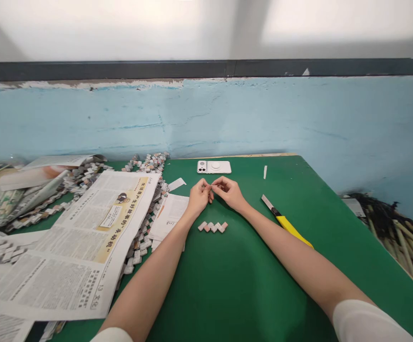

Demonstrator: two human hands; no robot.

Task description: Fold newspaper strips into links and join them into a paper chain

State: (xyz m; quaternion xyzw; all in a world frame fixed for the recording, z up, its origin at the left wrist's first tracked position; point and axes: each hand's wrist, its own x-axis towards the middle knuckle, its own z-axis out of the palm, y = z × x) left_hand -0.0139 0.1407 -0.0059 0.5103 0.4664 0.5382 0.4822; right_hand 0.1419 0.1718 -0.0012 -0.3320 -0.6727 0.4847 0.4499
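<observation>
My left hand (199, 195) and my right hand (230, 192) meet fingertip to fingertip above the table. Both pinch a small piece of paper (212, 185), mostly hidden by the fingers. Just below the hands, on the green tabletop (213, 285), lies a short zigzag chain of folded paper (212, 227). Left of my left hand is a stack of cut paper sheets (172, 206). To the right of my right forearm rests a yellow utility knife (293, 231) with its blade out.
A white phone (224, 167) lies beyond my hands, and a paper strip (265, 172) is to its right. Newspaper (81, 228) covers the left side, over long folded-paper chains (144, 237). A blue wall (245, 114) borders the back. Sticks (406, 237) stand beyond the right edge.
</observation>
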